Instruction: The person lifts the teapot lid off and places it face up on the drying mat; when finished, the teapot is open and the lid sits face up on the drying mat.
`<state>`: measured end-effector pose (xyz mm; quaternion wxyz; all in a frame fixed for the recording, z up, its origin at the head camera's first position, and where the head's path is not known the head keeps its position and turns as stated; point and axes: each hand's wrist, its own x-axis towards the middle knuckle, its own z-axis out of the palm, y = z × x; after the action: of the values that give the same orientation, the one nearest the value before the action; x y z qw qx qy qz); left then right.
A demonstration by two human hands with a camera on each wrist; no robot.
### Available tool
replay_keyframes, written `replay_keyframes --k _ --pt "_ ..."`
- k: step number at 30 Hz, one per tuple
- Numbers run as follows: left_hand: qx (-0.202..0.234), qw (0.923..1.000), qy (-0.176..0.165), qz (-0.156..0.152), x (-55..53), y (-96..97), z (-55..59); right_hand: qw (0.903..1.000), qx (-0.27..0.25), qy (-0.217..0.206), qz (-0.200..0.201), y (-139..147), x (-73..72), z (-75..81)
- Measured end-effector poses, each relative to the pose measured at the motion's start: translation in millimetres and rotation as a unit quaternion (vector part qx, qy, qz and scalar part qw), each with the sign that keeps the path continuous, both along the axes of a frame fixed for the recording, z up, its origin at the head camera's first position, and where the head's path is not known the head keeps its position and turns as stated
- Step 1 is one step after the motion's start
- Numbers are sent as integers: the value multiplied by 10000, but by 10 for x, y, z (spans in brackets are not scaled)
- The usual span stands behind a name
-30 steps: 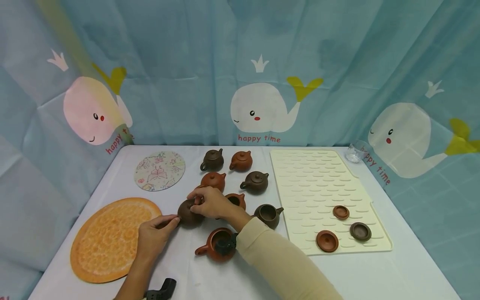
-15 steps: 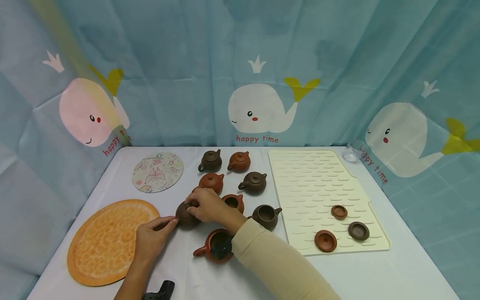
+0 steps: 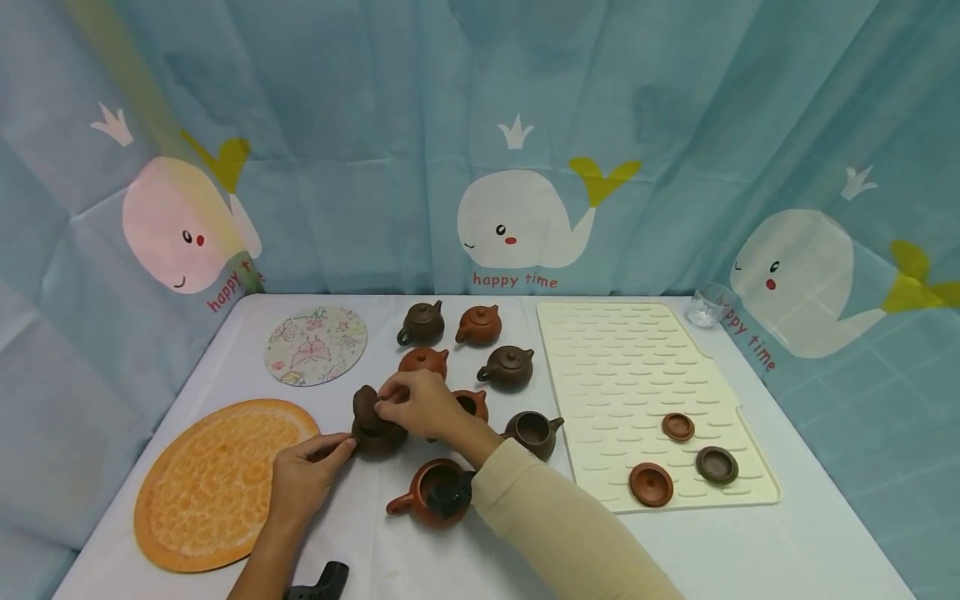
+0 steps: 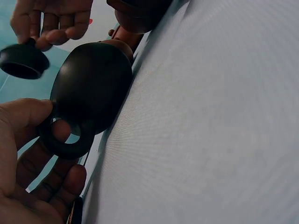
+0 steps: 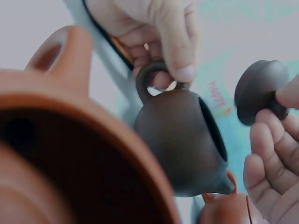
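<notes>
My left hand [image 3: 311, 471] pinches the ring handle of a dark brown teapot [image 3: 381, 444] standing on the white cloth. Between the thumb and fingers of my right hand [image 3: 423, 408] is the knob of the teapot's lid [image 3: 365, 406]. The lid is tilted and raised off the pot; a gap between lid [image 4: 21, 58] and teapot [image 4: 93, 84] shows in the left wrist view. In the right wrist view the pot's dark opening faces the lid [image 5: 261, 86]. An open reddish teapot [image 3: 435, 492] stands under my right wrist, partly hidden by the wrist camera.
Two other lidless teapots, a dark one [image 3: 534, 432] and a reddish one [image 3: 471, 403], stand to the right. Several lidded teapots are behind. Three lids, one dark [image 3: 717, 465], lie on a cream mat [image 3: 615, 367]. An orange round mat [image 3: 217, 483] lies left; a glass [image 3: 708, 306] stands far right.
My right hand has lifted the lid off the dark teapot and tipped it, so the opening now shows. The left hand keeps its hold on the handle.
</notes>
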<state>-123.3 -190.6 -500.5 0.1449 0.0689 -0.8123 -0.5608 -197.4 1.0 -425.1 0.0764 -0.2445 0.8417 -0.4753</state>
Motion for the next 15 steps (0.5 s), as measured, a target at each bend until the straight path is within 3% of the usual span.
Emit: replay_keyframes --k 3,6,11,15 --pt "-38 10000 -2 46 4 7 -3 9957 -797 -465 -67 30 -2 7" --pt "-74 9999 0 74 3 12 -6 9820 -1623 -963 -63 67 -12 11" --pt "-90 9999 52 60 -3 10 -9 9442 -2873 -1605 168 130 -20 47" --pt "-22 10000 63 21 0 2 -11 9078 -3586 -2112 514 177 8 108"
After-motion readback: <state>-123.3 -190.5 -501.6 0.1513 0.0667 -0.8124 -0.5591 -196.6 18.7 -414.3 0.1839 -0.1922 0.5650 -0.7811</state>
